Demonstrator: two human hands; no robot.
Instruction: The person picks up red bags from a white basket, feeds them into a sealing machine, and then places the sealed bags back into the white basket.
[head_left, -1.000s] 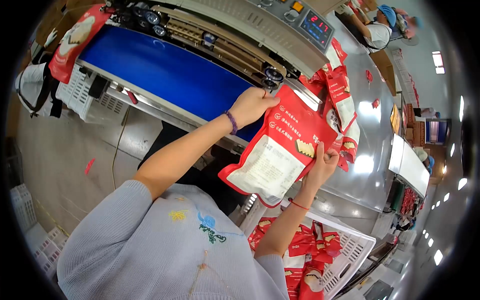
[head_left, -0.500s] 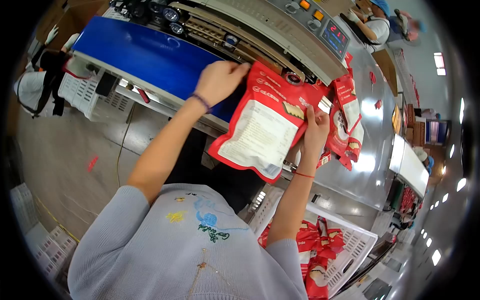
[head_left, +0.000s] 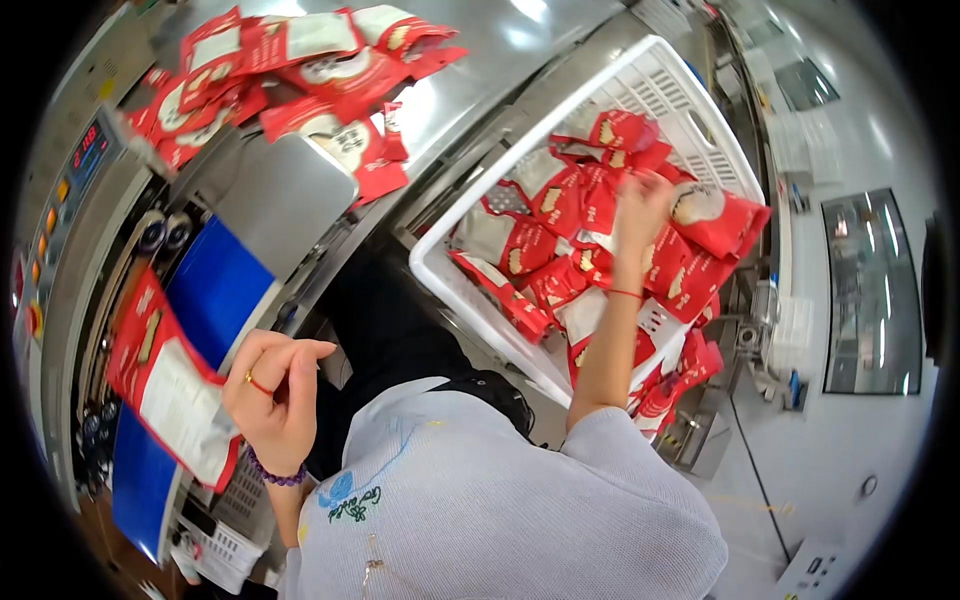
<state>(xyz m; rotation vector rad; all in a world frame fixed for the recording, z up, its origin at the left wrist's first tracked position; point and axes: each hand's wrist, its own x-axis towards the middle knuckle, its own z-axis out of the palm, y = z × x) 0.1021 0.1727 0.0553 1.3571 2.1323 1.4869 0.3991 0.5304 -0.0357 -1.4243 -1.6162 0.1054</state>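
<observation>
Red digits [head_left: 90, 145], 21 foremost, on the display [head_left: 84, 160]; print [head_left: 183, 397] on the red bag [head_left: 128, 340] illegible.

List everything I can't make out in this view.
- Head view: the right hand's grip, blurred among red bags.
- Head view: the crate's floor, mostly covered by those bags.
- Head view: fine print on the sealer-side bag, too small.
- Head view: the machine's far side, cut by the dark border.

Shiny steel table [head_left: 480, 60] sat up top, with bright light glaring off it. A pale floor [head_left: 735, 490] filled the lower right, and a dark glassy panel [head_left: 872, 295] stood at the far right.
</observation>
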